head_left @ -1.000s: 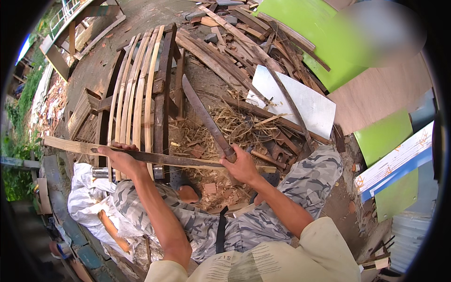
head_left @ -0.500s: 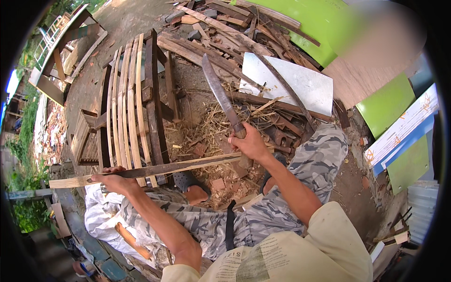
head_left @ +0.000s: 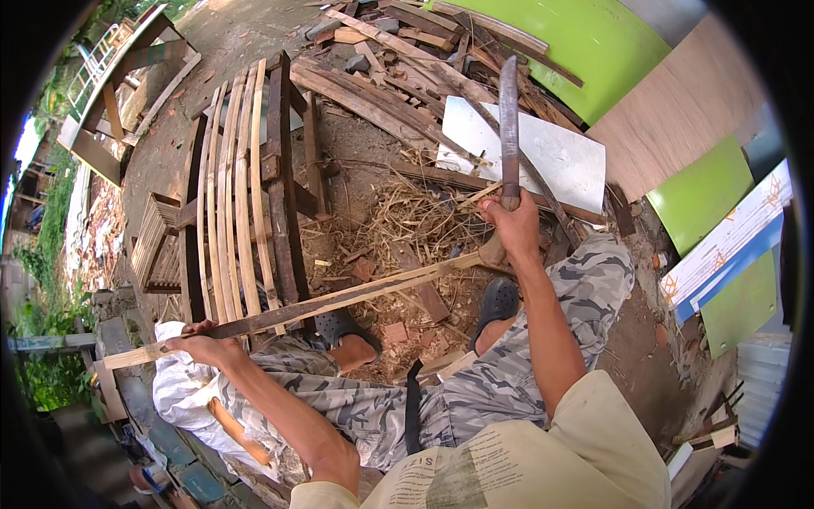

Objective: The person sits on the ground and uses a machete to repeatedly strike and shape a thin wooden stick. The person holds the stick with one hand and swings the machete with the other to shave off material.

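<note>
My left hand (head_left: 206,343) is closed around a long, thin wood strip (head_left: 365,294), dark along part of its face and pale at its left end. The strip slants across above my knees, rising to the right. In my right hand (head_left: 515,225) is a machete (head_left: 509,127), gripped by its wooden handle with the dull, worn blade pointing up and away from me. The strip's far right end lies close to the butt of the handle; whether they touch I cannot tell.
Ahead on the left stands a slatted wooden frame (head_left: 278,187). Dry shavings (head_left: 411,212) cover the ground between my feet and a heap of scrap wood (head_left: 381,93). A white board (head_left: 543,153) and green panels (head_left: 585,59) lie to the right. White sacking (head_left: 174,382) is beside my left leg.
My right hand has moved up and right, and the machete's blade has swung from leaning left to nearly upright. The wood strip's right end is higher and its left end lower.
</note>
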Demonstrator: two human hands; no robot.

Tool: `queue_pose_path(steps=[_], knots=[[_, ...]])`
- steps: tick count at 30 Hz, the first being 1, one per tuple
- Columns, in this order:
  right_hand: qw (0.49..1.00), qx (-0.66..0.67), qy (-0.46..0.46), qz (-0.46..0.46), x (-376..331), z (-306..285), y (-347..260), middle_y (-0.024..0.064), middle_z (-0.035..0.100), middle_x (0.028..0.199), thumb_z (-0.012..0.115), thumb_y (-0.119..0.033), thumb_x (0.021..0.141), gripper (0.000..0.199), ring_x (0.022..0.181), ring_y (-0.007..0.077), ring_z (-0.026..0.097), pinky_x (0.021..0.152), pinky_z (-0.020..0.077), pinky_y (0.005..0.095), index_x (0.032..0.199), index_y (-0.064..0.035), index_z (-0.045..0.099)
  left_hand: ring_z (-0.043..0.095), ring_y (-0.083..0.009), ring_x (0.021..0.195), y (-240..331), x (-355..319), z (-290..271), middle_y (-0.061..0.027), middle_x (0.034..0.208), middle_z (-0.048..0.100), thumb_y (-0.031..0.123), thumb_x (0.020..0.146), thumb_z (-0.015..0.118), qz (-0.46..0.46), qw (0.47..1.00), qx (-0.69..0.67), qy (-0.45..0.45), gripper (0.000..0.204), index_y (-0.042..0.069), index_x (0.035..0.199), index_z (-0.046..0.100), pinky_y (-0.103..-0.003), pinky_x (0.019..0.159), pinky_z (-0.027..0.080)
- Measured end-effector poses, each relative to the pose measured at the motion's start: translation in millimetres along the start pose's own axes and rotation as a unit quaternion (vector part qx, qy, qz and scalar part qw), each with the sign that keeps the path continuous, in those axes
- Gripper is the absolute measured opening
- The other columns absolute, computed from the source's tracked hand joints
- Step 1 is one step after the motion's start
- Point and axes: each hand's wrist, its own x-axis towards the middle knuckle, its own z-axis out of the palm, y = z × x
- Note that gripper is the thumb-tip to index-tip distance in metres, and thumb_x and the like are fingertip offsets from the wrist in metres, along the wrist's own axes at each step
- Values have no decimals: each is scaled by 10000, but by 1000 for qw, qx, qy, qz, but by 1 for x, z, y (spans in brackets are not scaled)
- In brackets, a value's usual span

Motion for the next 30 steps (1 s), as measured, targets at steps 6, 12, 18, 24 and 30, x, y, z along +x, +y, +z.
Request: queue_pose_path(steps=[6, 12, 18, 24, 30], knots=[[943, 300, -27, 140, 4, -22, -37, 147, 629, 898, 620, 32, 819, 236, 731, 219, 667, 638, 593, 321, 988, -21, 465, 403, -128, 538, -1, 17, -12, 18, 582, 395, 609, 989, 284, -17, 999, -25, 14, 553, 147, 697, 372, -277, 538, 369], [988, 137, 18, 73, 17, -48, -40, 135, 635, 847, 624, 43, 782, 271, 712, 201, 669, 535, 520, 285, 1011, 7, 483, 430, -159, 583, -15, 103, -60, 2, 618, 428, 644, 967, 224, -16, 998, -37, 53, 610, 146, 648, 374, -308, 626, 443], [987, 46, 151, 4, 31, -84, -37, 155, 648, 856, 660, -15, 784, 262, 691, 232, 672, 582, 533, 299, 988, 57, 512, 395, -126, 500, 6, 102, -79, 29, 551, 396, 722, 923, 259, -3, 984, -131, 123, 652, 148, 635, 374, -249, 495, 407], [912, -339, 191, -131, 23, -83, -5, 197, 653, 899, 741, -368, 799, 510, 887, 409, 618, 802, 464, 455, 1069, 31, 574, 348, -107, 418, 15, 82, -79, 25, 498, 371, 785, 877, 198, 42, 985, -165, 26, 697, 157, 627, 368, -205, 379, 333], [960, -269, -59, -57, -24, -13, -26, 150, 626, 831, 764, -317, 791, 426, 762, 354, 604, 720, 472, 419, 1026, -2, 600, 350, -100, 393, 15, 60, -61, 47, 489, 370, 785, 872, 219, 34, 984, -168, -42, 678, 178, 624, 389, -194, 363, 303]])
